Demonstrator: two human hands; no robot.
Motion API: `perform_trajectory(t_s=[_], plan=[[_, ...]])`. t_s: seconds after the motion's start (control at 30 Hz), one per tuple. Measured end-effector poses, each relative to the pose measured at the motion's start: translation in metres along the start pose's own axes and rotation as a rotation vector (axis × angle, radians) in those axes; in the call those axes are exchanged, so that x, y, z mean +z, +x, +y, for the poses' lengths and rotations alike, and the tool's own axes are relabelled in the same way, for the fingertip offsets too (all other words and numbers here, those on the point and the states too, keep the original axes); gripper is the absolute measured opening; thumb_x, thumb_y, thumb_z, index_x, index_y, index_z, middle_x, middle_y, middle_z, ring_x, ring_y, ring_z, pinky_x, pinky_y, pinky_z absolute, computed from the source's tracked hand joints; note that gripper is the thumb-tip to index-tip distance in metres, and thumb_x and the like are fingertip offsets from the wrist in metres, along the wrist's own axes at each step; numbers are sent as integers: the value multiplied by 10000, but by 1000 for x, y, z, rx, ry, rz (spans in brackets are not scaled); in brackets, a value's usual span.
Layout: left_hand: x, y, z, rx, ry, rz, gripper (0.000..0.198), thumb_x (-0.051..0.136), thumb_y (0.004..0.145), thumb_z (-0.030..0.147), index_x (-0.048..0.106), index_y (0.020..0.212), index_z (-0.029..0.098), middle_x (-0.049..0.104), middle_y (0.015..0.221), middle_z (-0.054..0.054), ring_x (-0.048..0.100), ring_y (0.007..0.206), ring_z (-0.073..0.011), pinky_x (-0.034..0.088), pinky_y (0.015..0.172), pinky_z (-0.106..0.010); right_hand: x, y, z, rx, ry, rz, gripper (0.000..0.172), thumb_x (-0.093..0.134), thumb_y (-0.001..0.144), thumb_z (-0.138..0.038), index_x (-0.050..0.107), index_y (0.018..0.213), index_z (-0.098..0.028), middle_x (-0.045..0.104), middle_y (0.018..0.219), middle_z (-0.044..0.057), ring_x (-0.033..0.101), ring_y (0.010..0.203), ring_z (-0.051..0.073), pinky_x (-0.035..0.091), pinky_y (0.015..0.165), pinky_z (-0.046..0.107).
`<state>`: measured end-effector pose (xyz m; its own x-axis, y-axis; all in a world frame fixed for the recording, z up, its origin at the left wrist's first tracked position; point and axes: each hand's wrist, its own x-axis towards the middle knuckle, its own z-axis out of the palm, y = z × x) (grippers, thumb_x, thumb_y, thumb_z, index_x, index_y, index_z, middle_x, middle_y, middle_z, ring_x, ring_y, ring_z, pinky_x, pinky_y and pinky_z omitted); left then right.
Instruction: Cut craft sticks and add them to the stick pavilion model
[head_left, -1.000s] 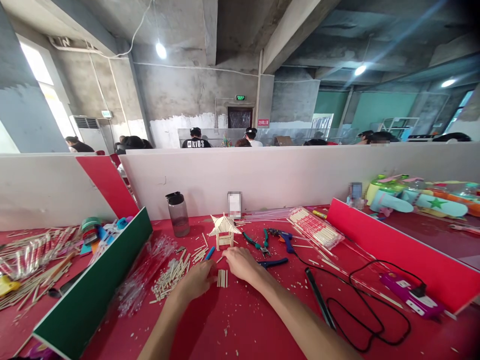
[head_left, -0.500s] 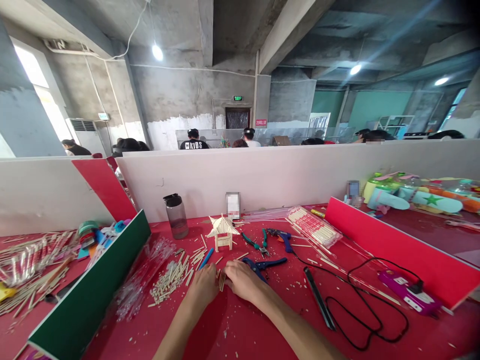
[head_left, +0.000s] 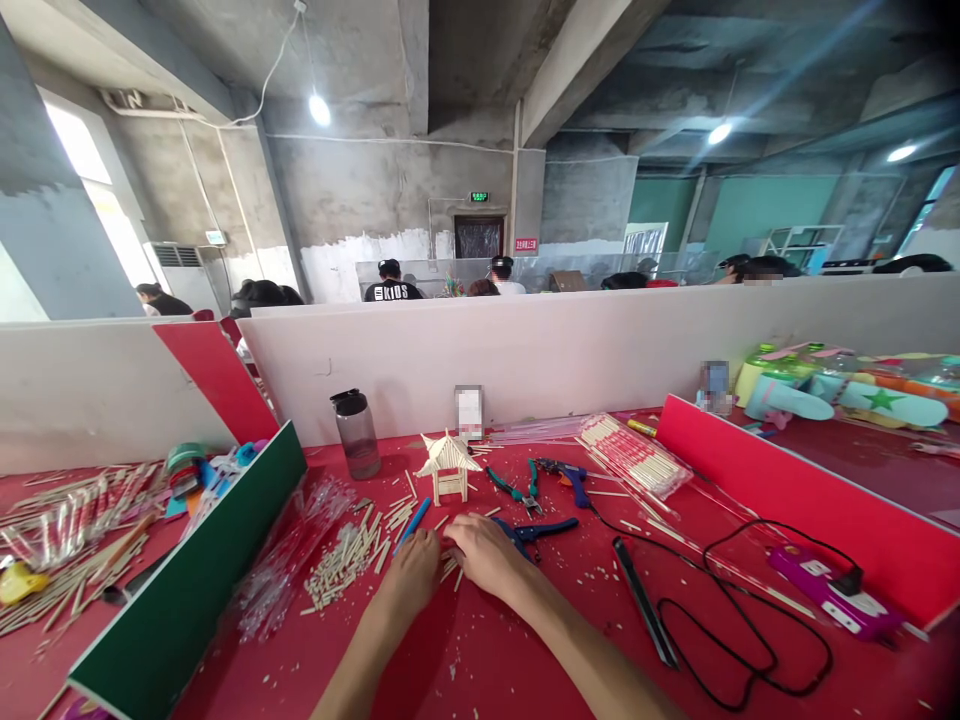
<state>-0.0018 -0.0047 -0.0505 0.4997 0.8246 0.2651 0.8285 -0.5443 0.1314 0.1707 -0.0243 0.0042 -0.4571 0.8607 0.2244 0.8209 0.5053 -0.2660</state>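
Observation:
My left hand (head_left: pixel 414 568) and my right hand (head_left: pixel 486 552) meet low over the red table, fingers curled in towards each other. Between them a few short wooden sticks (head_left: pixel 452 572) show, gripped at the fingertips; most of their length is hidden. Just beyond my hands stands a small stick pavilion (head_left: pixel 448 470) with a pointed roof. A blue pen-like tool (head_left: pixel 414 522) lies at my left hand. Near my right hand rests a blue-handled cutter (head_left: pixel 536 530), partly covered by the hand. A heap of cut sticks (head_left: pixel 341 570) lies to the left.
Green-handled pliers (head_left: pixel 525 492), a glue gun (head_left: pixel 570 478) with a looping black cord, a box cutter (head_left: pixel 643 602) and a purple power strip (head_left: pixel 832 592) lie to the right. A water bottle (head_left: pixel 356 435) stands behind. Green (head_left: pixel 187 580) and red (head_left: pixel 795 505) dividers flank the space.
My hands have drawn slightly closer together around the sticks, and less of the sticks shows now. The whole view has shifted a little; the other things stay put.

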Motion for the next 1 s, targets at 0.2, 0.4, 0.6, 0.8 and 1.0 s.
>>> perform_trajectory(t_s=[0.2, 0.4, 0.6, 0.8, 1.0], plan=[[-12, 1, -3, 13, -81, -226, 501, 422, 749, 8, 567, 1211, 135, 608, 1228, -166, 508, 1231, -294, 372, 1069, -416, 3, 7, 2, 65, 49, -63, 233, 554, 867, -162, 650, 1074, -209, 725, 1030, 65, 664, 969, 201, 414, 771, 246], [1, 3, -20, -1, -165, -211, 701, 446, 677, -25, 435, 1362, 124, 529, 1372, -187, 456, 1318, -304, 339, 1122, -465, 7, 10, 3, 63, 23, -62, 240, 498, 883, -142, 636, 1070, -204, 735, 972, 77, 687, 916, 205, 408, 712, 241], [11, 6, -34, -9, -203, -190, 793, 449, 672, -38, 289, 1431, 131, 416, 1468, -212, 399, 1374, -301, 349, 1116, -476, 7, 13, 6, -36, 11, -47, 210, 501, 891, -166, 658, 1029, -193, 739, 974, 88, 691, 905, 218, 418, 717, 249], [-3, 18, -21, 1, -321, -56, 508, 411, 714, -40, 458, 1181, 155, 616, 1136, -135, 612, 1061, -227, 475, 902, -335, 6, 19, 9, -10, 62, -16, 178, 536, 890, -163, 679, 994, -186, 738, 989, 79, 688, 951, 205, 420, 748, 228], [-17, 24, -9, -31, -560, 81, 229, 433, 805, 67, 535, 961, 201, 690, 955, -39, 656, 901, -184, 476, 798, -261, 6, 20, 15, 61, 115, 42, 167, 564, 865, -157, 697, 958, -196, 743, 965, 56, 687, 919, 180, 426, 736, 215]])
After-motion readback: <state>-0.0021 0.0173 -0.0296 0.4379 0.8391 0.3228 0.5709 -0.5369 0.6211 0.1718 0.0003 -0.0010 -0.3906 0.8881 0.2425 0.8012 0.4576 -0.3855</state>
